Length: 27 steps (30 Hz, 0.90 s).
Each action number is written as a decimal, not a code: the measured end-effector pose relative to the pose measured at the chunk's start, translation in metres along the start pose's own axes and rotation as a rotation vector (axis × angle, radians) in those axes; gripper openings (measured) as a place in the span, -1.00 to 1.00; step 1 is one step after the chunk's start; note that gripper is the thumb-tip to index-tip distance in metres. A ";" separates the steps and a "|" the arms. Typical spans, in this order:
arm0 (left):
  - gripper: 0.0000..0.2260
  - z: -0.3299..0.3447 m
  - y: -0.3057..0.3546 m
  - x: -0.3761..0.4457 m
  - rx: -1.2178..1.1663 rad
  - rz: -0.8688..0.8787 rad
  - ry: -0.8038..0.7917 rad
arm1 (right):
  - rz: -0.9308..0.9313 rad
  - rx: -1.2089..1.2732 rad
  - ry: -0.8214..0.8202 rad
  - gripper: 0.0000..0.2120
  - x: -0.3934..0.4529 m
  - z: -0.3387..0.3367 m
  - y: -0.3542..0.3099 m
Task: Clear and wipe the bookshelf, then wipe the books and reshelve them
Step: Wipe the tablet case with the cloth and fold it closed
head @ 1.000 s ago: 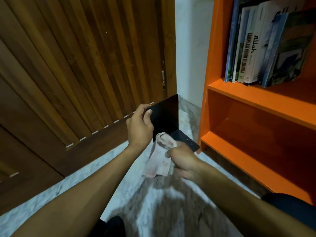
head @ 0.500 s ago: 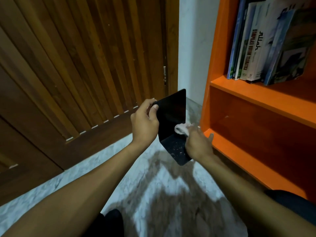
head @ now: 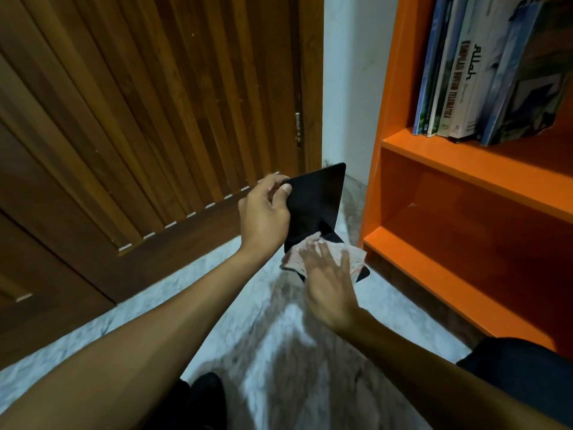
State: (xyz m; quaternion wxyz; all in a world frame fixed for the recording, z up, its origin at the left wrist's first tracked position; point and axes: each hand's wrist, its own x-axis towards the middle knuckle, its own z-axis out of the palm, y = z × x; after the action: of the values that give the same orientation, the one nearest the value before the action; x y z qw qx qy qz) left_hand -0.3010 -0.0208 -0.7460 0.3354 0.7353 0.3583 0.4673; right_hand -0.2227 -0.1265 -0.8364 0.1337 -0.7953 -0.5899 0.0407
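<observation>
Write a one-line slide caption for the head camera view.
Left hand grips an open black folder while the right hand presses a cloth on it, beside an orange bookshelf.

Black book, thin, open in an L, one cover upright, the other lying low; centre of frame, beside the bookshelf. Pale patterned cloth, crumpled, spread on the lower cover. Orange bookshelf, right of frame; lower compartment bare; upper shelf holds a leaning row of books, spines outward.
</observation>
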 end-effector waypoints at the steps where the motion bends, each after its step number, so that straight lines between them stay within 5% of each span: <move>1: -0.84 0.000 0.000 0.000 0.001 -0.002 -0.001 | -0.045 0.039 0.003 -0.37 -0.004 0.003 -0.007; 9: -0.85 -0.003 -0.009 -0.003 -0.009 0.020 -0.019 | -0.444 0.282 0.032 -0.48 -0.020 0.020 -0.022; 17: -0.86 -0.017 -0.015 0.006 -0.003 0.027 0.002 | -0.616 0.354 -0.190 -0.67 -0.033 0.029 -0.010; 19: -0.87 -0.025 -0.016 0.012 -0.021 0.032 0.017 | -0.465 0.490 -0.280 -0.73 -0.035 0.037 0.003; 23: -0.86 -0.038 -0.016 0.018 -0.078 -0.012 0.037 | 0.468 1.245 -0.317 -0.78 -0.029 0.042 0.028; 27: -0.85 -0.043 -0.014 0.018 -0.125 -0.065 0.032 | 0.796 1.404 -0.137 -0.72 -0.016 0.030 0.053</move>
State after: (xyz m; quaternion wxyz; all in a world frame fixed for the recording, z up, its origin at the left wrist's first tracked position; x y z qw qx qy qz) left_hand -0.3380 0.0088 -0.7350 0.3899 0.6933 0.3575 0.4894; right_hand -0.1849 -0.1508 -0.8800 0.5408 -0.6718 -0.1065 0.4948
